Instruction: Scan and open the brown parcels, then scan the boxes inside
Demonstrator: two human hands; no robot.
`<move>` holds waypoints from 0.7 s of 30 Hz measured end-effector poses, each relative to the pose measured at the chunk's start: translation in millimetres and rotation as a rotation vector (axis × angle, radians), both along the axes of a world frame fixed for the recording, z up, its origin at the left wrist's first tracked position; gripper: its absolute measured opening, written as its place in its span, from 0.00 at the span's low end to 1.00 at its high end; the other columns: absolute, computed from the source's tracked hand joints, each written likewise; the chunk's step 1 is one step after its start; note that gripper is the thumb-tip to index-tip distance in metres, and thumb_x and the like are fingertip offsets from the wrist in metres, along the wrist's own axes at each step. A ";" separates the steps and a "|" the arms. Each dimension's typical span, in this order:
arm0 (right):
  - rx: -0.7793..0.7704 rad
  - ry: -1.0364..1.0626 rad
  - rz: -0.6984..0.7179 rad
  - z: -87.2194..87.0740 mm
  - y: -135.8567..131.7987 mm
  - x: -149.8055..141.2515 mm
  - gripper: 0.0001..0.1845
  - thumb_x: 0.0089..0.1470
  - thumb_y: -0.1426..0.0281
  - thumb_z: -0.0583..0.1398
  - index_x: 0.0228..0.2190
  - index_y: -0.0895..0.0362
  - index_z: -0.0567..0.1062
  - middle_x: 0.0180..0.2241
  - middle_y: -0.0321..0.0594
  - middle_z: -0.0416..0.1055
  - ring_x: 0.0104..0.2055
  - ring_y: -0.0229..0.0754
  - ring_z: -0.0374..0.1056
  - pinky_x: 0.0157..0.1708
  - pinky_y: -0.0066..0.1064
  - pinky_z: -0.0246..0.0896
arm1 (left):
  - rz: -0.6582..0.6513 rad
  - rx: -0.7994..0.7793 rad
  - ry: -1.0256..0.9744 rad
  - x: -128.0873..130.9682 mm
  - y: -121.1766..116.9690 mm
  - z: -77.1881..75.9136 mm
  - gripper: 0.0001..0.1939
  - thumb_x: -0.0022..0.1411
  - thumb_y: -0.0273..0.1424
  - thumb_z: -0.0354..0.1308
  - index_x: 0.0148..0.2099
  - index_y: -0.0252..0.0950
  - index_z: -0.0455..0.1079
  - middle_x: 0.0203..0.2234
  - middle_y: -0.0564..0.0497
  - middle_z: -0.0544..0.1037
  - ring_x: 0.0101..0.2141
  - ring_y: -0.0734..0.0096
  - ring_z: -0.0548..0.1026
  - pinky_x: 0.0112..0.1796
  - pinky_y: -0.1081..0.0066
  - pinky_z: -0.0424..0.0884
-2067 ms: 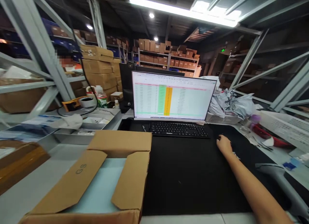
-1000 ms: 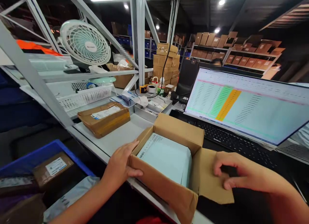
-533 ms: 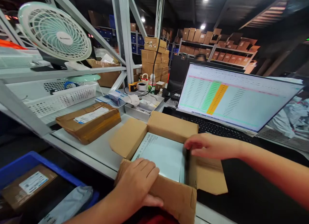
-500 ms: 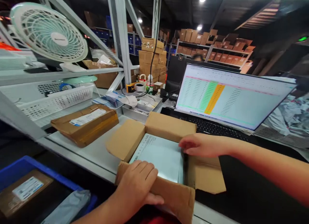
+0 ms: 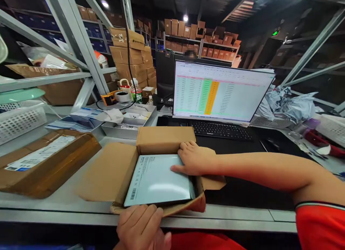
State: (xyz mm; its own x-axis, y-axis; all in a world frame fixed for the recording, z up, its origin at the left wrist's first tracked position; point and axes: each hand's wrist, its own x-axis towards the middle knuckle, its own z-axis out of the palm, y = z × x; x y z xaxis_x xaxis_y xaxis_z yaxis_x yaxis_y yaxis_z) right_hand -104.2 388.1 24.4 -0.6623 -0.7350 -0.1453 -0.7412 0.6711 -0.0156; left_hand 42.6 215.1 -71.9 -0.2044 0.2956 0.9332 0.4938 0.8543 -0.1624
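Note:
An open cardboard box point(image 5: 107, 174) lies on the bench with its flaps folded out. Inside sits a flat, glossy pale blue box point(image 5: 159, 180) with printed text and a barcode. At the near wall, my left hand point(image 5: 141, 225) has its fingers wrapped over the cardboard edge. My right hand point(image 5: 192, 158) rests at the far right corner of the pale blue box, thumb on its top and fingers bent over the corner. Their tips are partly hidden.
A taped brown parcel point(image 5: 48, 163) lies to the left. Beyond the box are a grey tray point(image 5: 126, 129), a keyboard point(image 5: 221, 131) and a monitor point(image 5: 215, 93) displaying a spreadsheet. Plastic bags point(image 5: 285, 102) sit at the right, and a metal frame post point(image 5: 72, 38) rises at the left.
The view has swung right. The cardboard box has been turned to sit squarer to the bench edge. My right hand has moved to the pale blue box's far right corner.

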 end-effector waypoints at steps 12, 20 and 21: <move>-0.921 -0.957 0.173 6.6 31.3 -6.0 0.17 0.51 0.58 0.68 0.31 0.56 0.71 0.56 0.49 0.72 0.60 0.50 0.66 0.57 0.41 0.61 | 0.183 -0.116 0.020 13.1 -0.9 -13.6 0.15 0.71 0.32 0.52 0.31 0.35 0.70 0.17 0.53 0.77 0.19 0.71 0.72 0.31 0.67 0.63; -0.975 -0.552 0.143 -2.9 21.1 7.7 0.44 0.43 0.68 0.72 0.62 0.53 0.68 0.57 0.45 0.73 0.56 0.49 0.71 0.58 0.42 0.63 | 0.185 -0.118 -0.056 15.1 -1.4 -8.4 0.11 0.69 0.28 0.54 0.31 0.36 0.69 0.18 0.54 0.75 0.19 0.73 0.69 0.29 0.68 0.60; -1.005 -0.485 0.128 -1.6 17.9 8.9 0.43 0.41 0.68 0.72 0.60 0.53 0.70 0.56 0.44 0.74 0.56 0.49 0.71 0.58 0.41 0.63 | 0.187 -0.103 -0.068 15.4 -1.2 -7.3 0.10 0.68 0.27 0.55 0.31 0.36 0.68 0.17 0.55 0.74 0.19 0.73 0.68 0.29 0.68 0.60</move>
State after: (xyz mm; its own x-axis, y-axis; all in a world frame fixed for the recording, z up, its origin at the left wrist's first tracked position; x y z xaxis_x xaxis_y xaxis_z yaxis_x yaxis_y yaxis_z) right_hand -95.3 406.0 22.8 -0.6078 -0.7225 0.3295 -0.5721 0.1107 -0.8127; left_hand 58.1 213.9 -79.2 -0.3257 0.3398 0.8823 0.3413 0.9125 -0.2254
